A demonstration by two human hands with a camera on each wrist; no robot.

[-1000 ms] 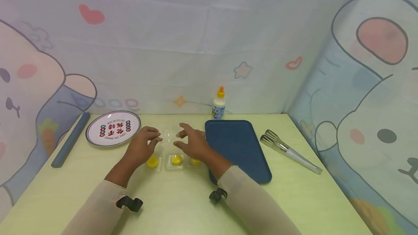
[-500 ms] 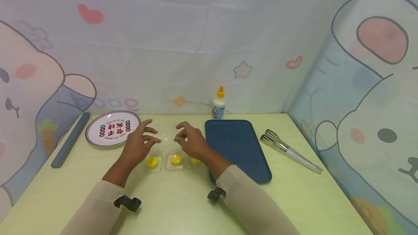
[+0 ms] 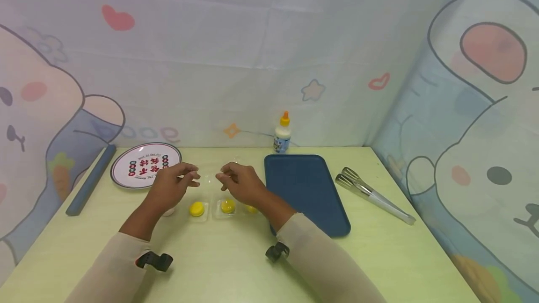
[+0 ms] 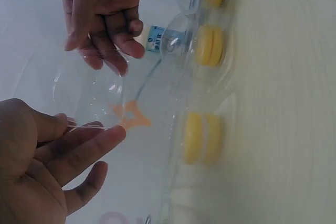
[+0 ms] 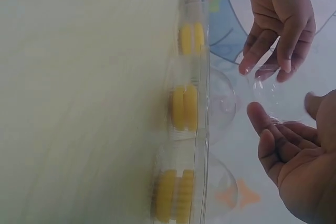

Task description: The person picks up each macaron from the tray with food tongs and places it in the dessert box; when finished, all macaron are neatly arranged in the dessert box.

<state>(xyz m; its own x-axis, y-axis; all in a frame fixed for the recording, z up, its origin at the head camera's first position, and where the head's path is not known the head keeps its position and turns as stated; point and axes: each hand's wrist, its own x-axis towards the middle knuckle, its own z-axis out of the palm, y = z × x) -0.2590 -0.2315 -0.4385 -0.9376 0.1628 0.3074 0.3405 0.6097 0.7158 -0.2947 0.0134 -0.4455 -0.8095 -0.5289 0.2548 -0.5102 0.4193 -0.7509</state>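
In the head view my left hand [image 3: 168,185] and right hand [image 3: 244,183] face each other above the table. Between them is a clear plastic dome lid [image 4: 89,90], faint from above. My left thumb and fingers pinch one edge of the lid. At the opposite edge, the right hand's curled fingers and thumb hold it, though the contact is hard to see through the plastic. Below, yellow macarons [image 3: 196,208] sit in a row of clear plastic trays [image 5: 201,140]. A pale pinkish macaron [image 3: 169,212] is partly hidden by the left forearm.
A dark blue tray [image 3: 305,193] lies right of the hands, with metal tongs [image 3: 375,195] beyond it. At the back stands a white glue-like bottle [image 3: 282,134] with an orange tip. On the left are a printed oval plate [image 3: 147,165] and a grey-blue roll [image 3: 90,181].
My left hand has moved left and nearer me, uncovering the left yellow macaron and the pale one. The right hand has shifted slightly left, with its thumb and fingers drawn closer together.
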